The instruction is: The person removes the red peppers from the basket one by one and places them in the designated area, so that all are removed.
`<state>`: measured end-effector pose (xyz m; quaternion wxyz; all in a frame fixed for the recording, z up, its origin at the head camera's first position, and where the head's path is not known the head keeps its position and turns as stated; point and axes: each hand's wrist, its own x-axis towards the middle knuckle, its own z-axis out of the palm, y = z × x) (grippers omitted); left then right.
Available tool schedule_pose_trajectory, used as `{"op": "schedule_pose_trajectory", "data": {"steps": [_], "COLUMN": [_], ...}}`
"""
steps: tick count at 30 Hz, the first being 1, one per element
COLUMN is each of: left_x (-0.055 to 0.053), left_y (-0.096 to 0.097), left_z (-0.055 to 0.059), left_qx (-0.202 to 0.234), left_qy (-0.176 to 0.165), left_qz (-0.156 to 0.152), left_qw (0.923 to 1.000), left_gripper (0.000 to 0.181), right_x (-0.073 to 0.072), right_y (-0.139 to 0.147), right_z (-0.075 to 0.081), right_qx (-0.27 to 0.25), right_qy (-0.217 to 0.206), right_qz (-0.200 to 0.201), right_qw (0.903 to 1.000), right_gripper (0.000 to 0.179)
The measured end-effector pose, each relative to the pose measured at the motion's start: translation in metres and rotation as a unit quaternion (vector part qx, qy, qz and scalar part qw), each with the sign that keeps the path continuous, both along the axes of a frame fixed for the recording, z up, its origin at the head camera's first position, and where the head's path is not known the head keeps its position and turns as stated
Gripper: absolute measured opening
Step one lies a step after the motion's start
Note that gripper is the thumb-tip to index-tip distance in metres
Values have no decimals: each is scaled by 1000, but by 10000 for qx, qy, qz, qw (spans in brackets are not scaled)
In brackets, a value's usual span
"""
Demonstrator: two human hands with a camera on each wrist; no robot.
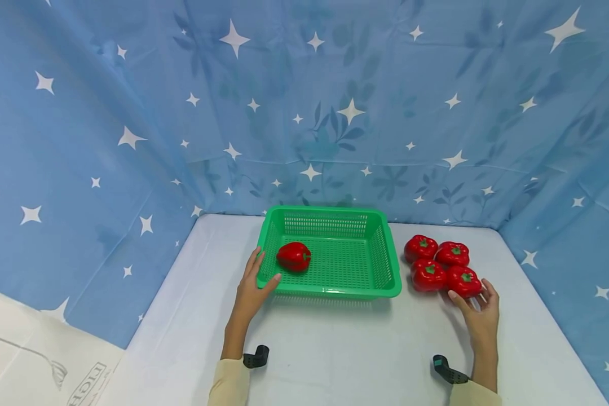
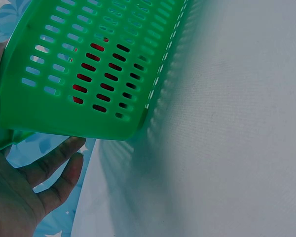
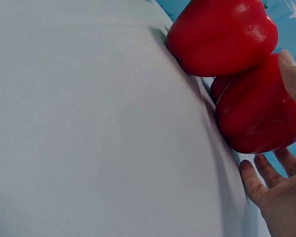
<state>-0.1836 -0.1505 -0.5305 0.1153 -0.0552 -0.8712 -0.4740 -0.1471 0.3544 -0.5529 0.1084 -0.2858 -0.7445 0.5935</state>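
Note:
A green plastic basket (image 1: 335, 292) stands on the white table with one red bell pepper (image 1: 293, 257) lying on its side near the left end. My left hand (image 1: 251, 290) is at the basket's near left corner, its thumb by the front rim and fingers spread along the left side. Several red bell peppers sit clustered right of the basket. My right hand (image 1: 479, 316) holds the nearest right bell pepper (image 1: 464, 281) of that cluster, thumb on one side and fingers round the other. In the right wrist view that bell pepper (image 3: 256, 111) is beside another bell pepper (image 3: 222, 37).
The other bell peppers, one at far left (image 1: 420, 248), one at far right (image 1: 452, 254) and one at near left (image 1: 428, 275), sit close together. A blue curtain (image 1: 284, 73) with white stars hangs behind and beside the white table (image 1: 335, 349).

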Motion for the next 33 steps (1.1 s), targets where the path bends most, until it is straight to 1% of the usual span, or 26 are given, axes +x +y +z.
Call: {"op": "schedule_pose_trajectory", "data": {"steps": [7,19,24,28,33], "left_x": [0,0,0,0,1], "left_y": [0,0,0,0,1], "left_z": [0,-1,-1,-1,0], "left_qx": [21,85,48,55,54], "left_qy": [-5,-32,-18,3,9], "left_qz": [24,-9,14,24,25], "left_qw": [10000,10000,10000,10000,10000], "left_gripper": [78,79,79,79,79], "right_x": [3,5,6,7,7], "right_y": [0,1,1,2,3], "right_z": [0,-1,0,4,17], "right_qx": [77,-1,123,265,522], "right_qy": [6,160,196,180,304], "right_qz": [-78,-250,-286,-314,-343], "right_qw": [9999,9996,9993,9990,9976], "right_gripper": [89,82,80,79,80]}}
